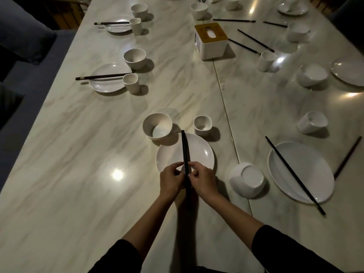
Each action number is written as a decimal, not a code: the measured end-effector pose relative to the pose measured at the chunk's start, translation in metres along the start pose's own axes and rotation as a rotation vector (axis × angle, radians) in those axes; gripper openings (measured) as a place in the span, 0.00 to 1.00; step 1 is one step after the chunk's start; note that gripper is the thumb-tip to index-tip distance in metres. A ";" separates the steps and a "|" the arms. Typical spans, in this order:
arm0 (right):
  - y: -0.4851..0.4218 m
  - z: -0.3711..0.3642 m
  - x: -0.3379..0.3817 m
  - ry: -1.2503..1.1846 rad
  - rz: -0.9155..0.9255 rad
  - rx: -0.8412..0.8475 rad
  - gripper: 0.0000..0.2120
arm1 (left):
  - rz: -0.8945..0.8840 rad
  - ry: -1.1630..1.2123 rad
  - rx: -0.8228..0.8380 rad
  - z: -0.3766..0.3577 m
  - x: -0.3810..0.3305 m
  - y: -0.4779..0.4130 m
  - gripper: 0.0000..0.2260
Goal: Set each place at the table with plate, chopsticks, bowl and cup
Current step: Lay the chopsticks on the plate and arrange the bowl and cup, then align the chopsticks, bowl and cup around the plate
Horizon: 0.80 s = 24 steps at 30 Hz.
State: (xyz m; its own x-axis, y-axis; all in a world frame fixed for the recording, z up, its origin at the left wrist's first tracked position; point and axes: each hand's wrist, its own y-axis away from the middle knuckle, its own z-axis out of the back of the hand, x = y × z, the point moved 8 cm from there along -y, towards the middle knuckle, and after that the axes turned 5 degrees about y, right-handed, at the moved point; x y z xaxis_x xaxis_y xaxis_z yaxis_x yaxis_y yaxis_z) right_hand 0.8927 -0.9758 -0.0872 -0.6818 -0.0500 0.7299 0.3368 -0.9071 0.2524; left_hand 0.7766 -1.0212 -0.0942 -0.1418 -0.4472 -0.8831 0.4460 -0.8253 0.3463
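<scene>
A pair of black chopsticks [185,148] lies lengthwise across a white plate [201,154] in front of me. My left hand [171,179] and my right hand [202,179] pinch the pair from either side near the plate's near rim. Just beyond the plate stand a white bowl [157,126] on the left and a small white cup [202,125] on the right. Along the left edge, two places each have a plate [106,83], chopsticks [102,76], a bowl [135,58] and a cup [131,83].
To the right an overturned bowl [247,180] lies beside a large plate [315,174] with one chopstick [295,175] across it. A tipped cup [312,125], loose chopsticks, bowls and plates are scattered farther right. A tissue box [211,41] stands mid-table.
</scene>
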 end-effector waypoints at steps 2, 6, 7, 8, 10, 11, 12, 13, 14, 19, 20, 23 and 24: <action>-0.001 0.000 0.000 0.003 -0.003 0.002 0.19 | 0.001 0.000 -0.001 0.000 0.000 0.000 0.17; -0.001 -0.001 0.000 0.002 -0.011 0.015 0.19 | 0.005 -0.016 0.002 0.000 0.001 -0.002 0.18; -0.001 -0.001 0.000 -0.008 -0.015 0.017 0.19 | 0.009 -0.014 -0.003 0.001 0.002 -0.002 0.17; 0.000 0.001 0.001 -0.021 -0.022 0.009 0.18 | 0.015 -0.008 -0.017 0.003 0.002 -0.002 0.17; 0.001 0.010 0.000 -0.042 -0.032 -0.044 0.16 | 0.016 -0.008 -0.071 0.007 0.000 0.000 0.16; 0.001 0.016 -0.001 -0.046 -0.032 -0.087 0.15 | -0.005 -0.034 -0.105 0.010 -0.002 0.001 0.15; 0.001 0.024 -0.002 -0.047 -0.030 -0.130 0.15 | -0.041 -0.071 -0.136 0.012 -0.005 0.004 0.14; 0.002 0.034 -0.004 -0.047 -0.027 -0.175 0.14 | -0.086 -0.106 -0.154 0.013 -0.012 0.007 0.13; 0.004 0.045 -0.006 -0.044 -0.020 -0.223 0.13 | -0.133 -0.127 -0.152 0.010 -0.018 0.010 0.13; 0.026 0.107 -0.027 -0.008 -0.001 -0.545 0.09 | -0.392 -0.183 0.028 -0.035 -0.044 0.024 0.11; 0.036 0.121 -0.033 0.027 -0.003 -0.634 0.09 | -0.445 -0.202 0.091 -0.050 -0.049 0.029 0.12; 0.052 0.147 -0.060 0.174 -0.053 -0.669 0.16 | -0.492 -0.216 0.246 -0.091 -0.053 0.041 0.17; 0.050 0.146 -0.073 0.210 -0.092 -0.548 0.25 | -0.460 -0.213 0.298 -0.105 -0.051 0.044 0.20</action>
State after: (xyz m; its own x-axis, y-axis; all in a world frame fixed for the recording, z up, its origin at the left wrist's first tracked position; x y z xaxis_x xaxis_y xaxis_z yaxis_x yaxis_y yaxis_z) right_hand 1.0545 -0.9570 -0.0353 -0.8250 0.0081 0.5650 -0.0762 -0.9924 -0.0971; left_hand 0.8958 -0.9984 -0.0671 -0.4500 -0.0543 -0.8914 0.0331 -0.9985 0.0441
